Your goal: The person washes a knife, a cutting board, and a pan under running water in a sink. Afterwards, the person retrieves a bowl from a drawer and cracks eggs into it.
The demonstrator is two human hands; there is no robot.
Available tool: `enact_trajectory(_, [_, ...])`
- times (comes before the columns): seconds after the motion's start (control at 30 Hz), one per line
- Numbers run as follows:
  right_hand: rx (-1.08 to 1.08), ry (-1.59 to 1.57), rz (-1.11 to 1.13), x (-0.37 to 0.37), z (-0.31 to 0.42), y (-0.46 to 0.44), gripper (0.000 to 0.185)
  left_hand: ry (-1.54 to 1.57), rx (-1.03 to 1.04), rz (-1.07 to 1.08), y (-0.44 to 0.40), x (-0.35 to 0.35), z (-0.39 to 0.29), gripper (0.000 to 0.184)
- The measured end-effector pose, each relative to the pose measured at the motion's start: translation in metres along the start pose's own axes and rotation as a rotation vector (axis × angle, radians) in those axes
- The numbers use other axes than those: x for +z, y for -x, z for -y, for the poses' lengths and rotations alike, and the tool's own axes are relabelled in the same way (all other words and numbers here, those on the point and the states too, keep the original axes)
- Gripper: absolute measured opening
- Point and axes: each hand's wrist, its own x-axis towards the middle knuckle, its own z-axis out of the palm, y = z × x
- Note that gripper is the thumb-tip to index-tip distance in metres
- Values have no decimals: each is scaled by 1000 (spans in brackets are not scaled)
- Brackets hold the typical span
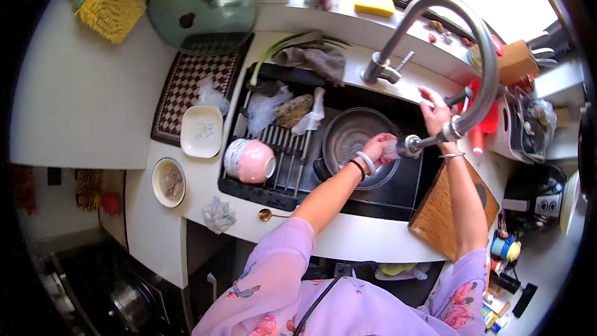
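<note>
My left hand [378, 149], with a white bangle and a dark bead bracelet on its wrist, is over the right part of a round dark pan [351, 134] in the black sink. Its fingers are closed around something small, pinkish and translucent that I cannot make out, right at the spray head [410, 145] of the faucet. My right hand [435, 114] is behind the curved metal faucet [489, 62], its fingers apart, near the faucet's black-tipped side part [459, 96]. A thin bangle circles that wrist.
Left of the pan, a rack [289, 155] bears pink bowls [256, 162] and a plastic bag [266, 111]. A wooden board [438, 211] leans at the sink's right. A square white dish [201, 131], a round bowl [168, 182] and a glass lid [202, 6] are farther left.
</note>
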Motion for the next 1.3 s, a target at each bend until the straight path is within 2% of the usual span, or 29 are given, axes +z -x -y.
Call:
enact_trajectory(0.07, [-23, -152, 42, 8, -29, 21, 30, -75, -99, -56, 7, 18, -10, 26])
enact_trajectory(0.1, [39, -287, 37, 18, -44, 34, 27, -185, -34, -130, -1, 24, -3, 19])
enact_trajectory(0.13, [100, -424, 30, 30, -53, 49, 25, -185, -29, -13, -8, 16, 2, 25])
enact_trajectory(0.17, [253, -426, -6, 40, -51, 64, 23, -96, -21, -150, -7, 29, 3, 31])
enact_trajectory(0.2, [449, -577, -33, 61, -55, 76, 24, -9, -10, -289, -3, 40, 5, 37])
enact_trajectory(0.23, [553, -706, 40, 72, -44, 90, 39, -25, -10, -209, -9, 28, 13, 40])
enact_trajectory(0.27, [580, -786, 20, 89, -44, 101, 44, -172, -86, -290, 5, 42, 8, 37])
enact_trajectory(0.33, [694, -1016, -68, 100, -42, 108, 45, -244, 235, -326, -3, 45, 37, 27])
enact_trajectory(0.37, [557, -1087, -139, 110, -44, 110, 46, -237, 81, -186, -4, 27, 32, 20])
enact_trajectory(0.4, [571, -1058, -71, 110, -30, 112, 38, -265, 102, -256, 11, 33, 26, 23])
enact_trajectory(0.43, [566, -1060, -65, 122, -27, 114, 38, -264, 109, -258, 11, 32, 26, 23])
enact_trajectory(0.47, [354, -817, -41, 137, -23, 119, 39, -175, 95, -229, 14, 30, 29, 26])
enact_trajectory(0.53, [132, -578, -1, 146, -26, 114, 41, 4, 80, -171, 16, 24, 33, 32])
enact_trajectory(0.6, [278, -669, -15, 141, -37, 102, 44, 171, 77, -129, 21, 12, 30, 39])
enact_trajectory(0.63, [340, -623, -30, 144, -35, 99, 42, 171, 140, -62, 26, 16, 25, 39])
enact_trajectory(0.67, [402, -578, -42, 148, -33, 96, 41, 222, 64, -119, 30, 18, 17, 38])
enact_trajectory(0.73, [340, -656, -28, 163, -21, 113, 39, 326, 66, -127, 14, -1, 4, 39])
enact_trajectory(0.77, [348, -653, -18, 162, -22, 114, 39, 285, 188, 33, 9, -17, 8, 39])
enact_trajectory(0.87, [455, -814, -11, 155, -27, 98, 37, 158, 138, -85, 25, 5, 19, 40])
enact_trajectory(0.9, [464, -742, 7, 155, -31, 94, 38, 163, 119, -177, 29, 15, 16, 45])
enact_trajectory(0.93, [458, -743, -1, 157, -20, 97, 38, 158, 120, -169, 16, -7, 17, 45])
enact_trajectory(0.97, [358, -711, -19, 161, -1, 107, 38, 203, 144, -27, -7, -46, 22, 44])
enact_trajectory(1.0, [274, -678, -32, 163, 8, 119, 37, 175, 233, -74, 1, -39, 15, 44])
enact_trajectory(1.03, [283, -673, -36, 161, 5, 119, 37, 144, 320, -123, 7, -35, 9, 44])
enact_trajectory(1.07, [253, -596, -68, 161, 0, 113, 37, 76, 298, -69, 14, -28, 10, 46])
enact_trajectory(1.13, [206, -443, -129, 164, -16, 105, 35, 179, 150, -92, 31, -2, 11, 47])
enact_trajectory(1.2, [276, -558, -85, 162, -25, 98, 32, 118, 124, -48, 20, -16, 16, 53])
enact_trajectory(1.27, [337, -695, -90, 154, 21, 112, 26, 143, 31, -123, 12, -30, 6, 61])
enact_trajectory(1.3, [317, -455, -167, 154, 39, 127, 22, 49, 244, -201, 9, -29, -1, 69])
